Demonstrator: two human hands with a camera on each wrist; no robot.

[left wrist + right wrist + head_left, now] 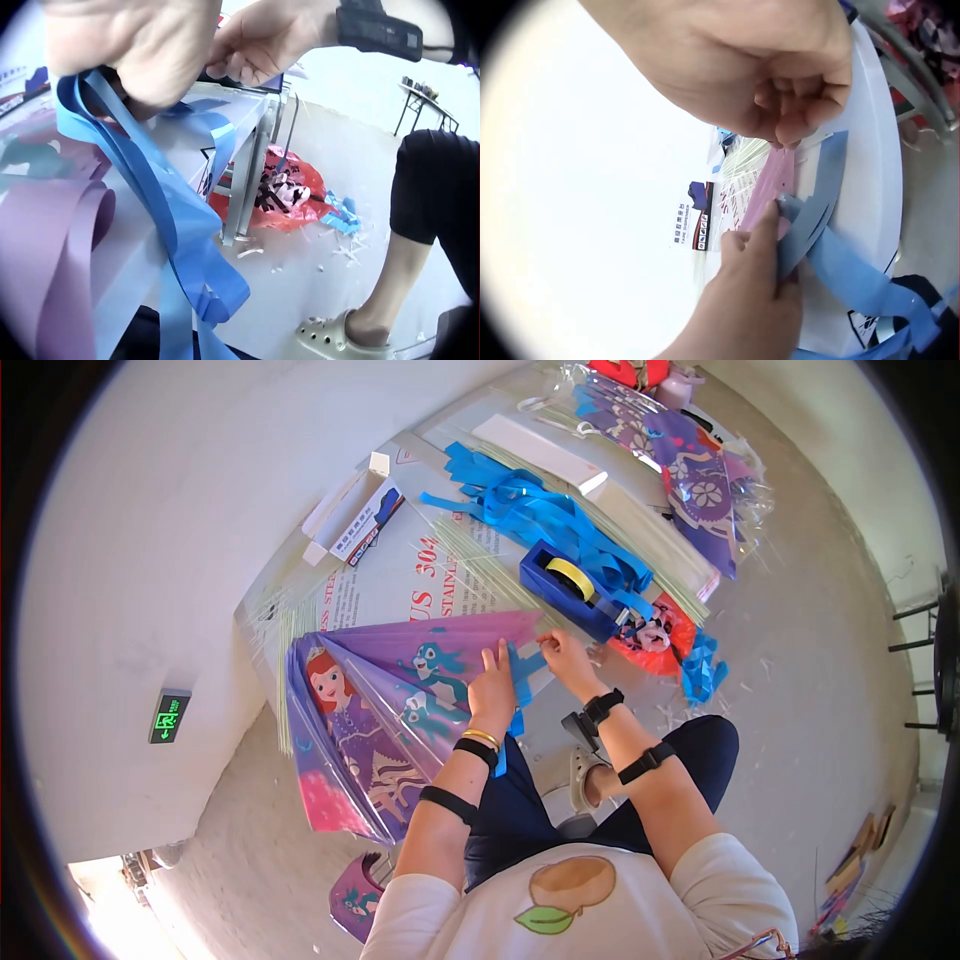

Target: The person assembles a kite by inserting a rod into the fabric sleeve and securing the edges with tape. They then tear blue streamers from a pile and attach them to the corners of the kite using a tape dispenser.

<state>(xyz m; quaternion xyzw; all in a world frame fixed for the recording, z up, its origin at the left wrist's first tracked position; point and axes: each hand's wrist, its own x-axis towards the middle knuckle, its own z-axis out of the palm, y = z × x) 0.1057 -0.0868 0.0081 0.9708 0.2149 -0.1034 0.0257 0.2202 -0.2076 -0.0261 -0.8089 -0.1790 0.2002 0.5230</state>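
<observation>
A purple and pink kite (375,735), printed with a princess and blue animals, is spread at the table's near edge, its left part hanging down. On its pink end rests my left hand (492,695), index finger extended. The left fingers hold a blue ribbon (169,195), which hangs in loops below that hand in the left wrist view. Over the kite's narrow pink tip (781,169) bends my right hand (772,67), thumb and fingertips pinched together right at it. A blue ribbon end (829,180) lies beside the tip.
A blue tape dispenser (545,575) with a yellow roll stands beyond my right hand. Behind it lie more blue ribbons (500,485), thin sticks (470,555) and a tape dispenser box (352,510). A red bag (300,184) sits on the floor beside the table leg (247,172).
</observation>
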